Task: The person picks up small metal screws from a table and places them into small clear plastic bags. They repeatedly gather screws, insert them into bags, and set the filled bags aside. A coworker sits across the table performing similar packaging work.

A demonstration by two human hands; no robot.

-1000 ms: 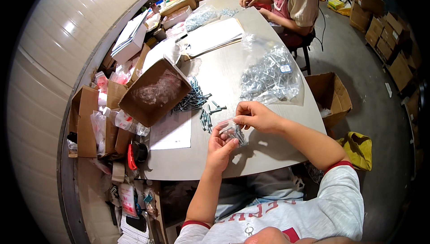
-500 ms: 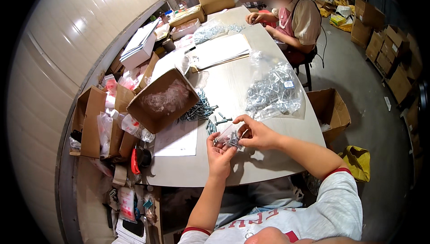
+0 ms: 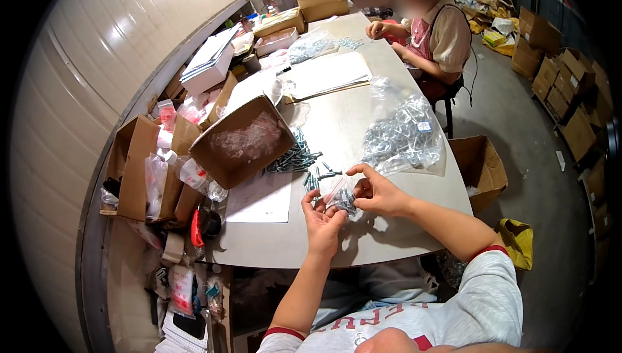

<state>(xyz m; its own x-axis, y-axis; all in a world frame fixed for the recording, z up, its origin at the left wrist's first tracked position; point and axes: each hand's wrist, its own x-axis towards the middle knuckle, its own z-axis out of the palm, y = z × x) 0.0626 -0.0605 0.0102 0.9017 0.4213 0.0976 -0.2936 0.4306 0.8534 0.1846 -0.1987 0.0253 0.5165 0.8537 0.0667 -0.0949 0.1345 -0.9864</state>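
Note:
Between my two hands, above the near part of the table, is a small clear plastic bag [image 3: 344,200] with several metal screws or bolts inside. My left hand [image 3: 323,223] grips the bag's left side between thumb and fingers. On its right side, my right hand [image 3: 379,193] pinches the bag, forefinger raised and curved. Just beyond my hands lie a few loose bolts [image 3: 329,173], beside a larger pile of dark bolts [image 3: 297,154]. That pile spreads from the mouth of a tilted cardboard box [image 3: 241,142].
A large clear bag of silvery hardware [image 3: 403,134] lies to the right on the table [image 3: 414,230]. Paper sheets [image 3: 262,199] lie left, and a paper stack [image 3: 330,76] farther back. Open cartons [image 3: 478,165] flank the table. Across it sits another person [image 3: 434,42], hands at the table's edge.
The whole view has shifted slightly. Both hands still hold the small bag, which has tilted a little between them. The bolts on the table look unchanged.

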